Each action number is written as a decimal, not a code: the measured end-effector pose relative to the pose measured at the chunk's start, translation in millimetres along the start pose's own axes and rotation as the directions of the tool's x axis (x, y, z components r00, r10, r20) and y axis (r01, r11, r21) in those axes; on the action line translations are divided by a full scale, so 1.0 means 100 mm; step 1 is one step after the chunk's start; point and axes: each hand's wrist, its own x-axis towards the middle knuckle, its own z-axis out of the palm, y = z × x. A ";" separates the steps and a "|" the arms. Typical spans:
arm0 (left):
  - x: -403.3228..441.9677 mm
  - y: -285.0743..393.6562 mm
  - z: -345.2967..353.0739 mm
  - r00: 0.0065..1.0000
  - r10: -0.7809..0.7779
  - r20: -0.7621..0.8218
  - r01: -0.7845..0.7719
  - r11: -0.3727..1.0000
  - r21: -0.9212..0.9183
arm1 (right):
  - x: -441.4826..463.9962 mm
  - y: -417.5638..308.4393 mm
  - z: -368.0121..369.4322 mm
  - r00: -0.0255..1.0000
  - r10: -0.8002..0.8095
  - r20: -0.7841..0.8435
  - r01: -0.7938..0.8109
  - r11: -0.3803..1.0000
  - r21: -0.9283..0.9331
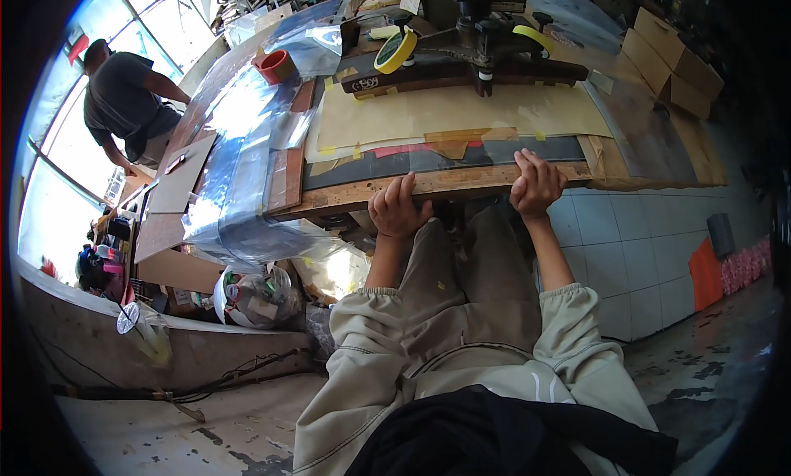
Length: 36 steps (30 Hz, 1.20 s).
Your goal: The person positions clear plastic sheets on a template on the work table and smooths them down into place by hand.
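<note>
The cream sheet (478, 115) already lies flat and taped on the worktop (474, 179), untouched. Left hand (398, 208) and right hand (535, 184) curl over the worktop's front edge, how firmly I cannot tell. A black metal stand (474, 46) covers the sheet's rear; red tape roll (265, 67) and plastic sheeting (239, 151) sit nearby.

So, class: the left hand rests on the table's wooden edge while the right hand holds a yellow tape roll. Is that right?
Not quite: the right hand is misread. In the head view, it too rests on the wooden edge. The left hand is as stated.
</note>
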 end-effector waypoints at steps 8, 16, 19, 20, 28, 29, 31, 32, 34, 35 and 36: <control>0.00 -0.01 0.01 1.000 -0.005 -0.002 0.004 1.000 -0.016 | 0.00 -0.01 0.00 1.000 0.008 0.001 -0.008 1.000 0.012; 0.00 0.00 0.00 1.000 -0.001 -0.008 0.001 1.000 -0.017 | -0.01 0.00 0.01 1.000 0.011 0.000 -0.011 1.000 0.014; 0.00 -0.01 0.01 1.000 0.002 -0.010 -0.002 1.000 -0.014 | -0.01 0.00 0.00 1.000 0.010 0.003 -0.010 1.000 0.011; 0.00 -0.01 0.01 1.000 0.001 -0.010 -0.001 1.000 -0.015 | -0.01 0.00 0.00 1.000 0.009 0.004 -0.009 1.000 0.011; -0.01 -0.01 0.02 1.000 -0.005 -0.010 0.005 1.000 -0.014 | -0.01 0.00 0.01 1.000 0.009 -0.004 -0.009 1.000 0.018; -0.01 -0.01 0.02 1.000 -0.006 -0.011 0.005 1.000 -0.014 | -0.01 0.00 0.02 1.000 0.009 -0.007 -0.009 1.000 0.019; -0.01 -0.01 0.01 1.000 -0.005 -0.011 0.004 1.000 -0.012 | -0.02 0.00 0.02 1.000 0.009 -0.008 -0.009 1.000 0.020; -0.01 -0.01 0.02 1.000 -0.003 -0.012 0.003 1.000 -0.010 | -0.02 0.00 0.02 1.000 0.008 -0.009 -0.008 1.000 0.019; -0.01 -0.01 0.02 1.000 -0.001 -0.016 0.000 1.000 -0.006 | -0.01 0.00 0.02 1.000 0.006 -0.011 -0.006 1.000 0.017; -0.01 -0.01 0.02 1.000 0.001 -0.018 -0.001 1.000 -0.006 | -0.01 0.00 0.01 1.000 0.006 -0.011 -0.006 1.000 0.016; -0.01 -0.01 0.02 1.000 0.002 -0.021 -0.002 1.000 -0.006 | -0.01 0.00 0.01 1.000 0.006 -0.011 -0.006 1.000 0.014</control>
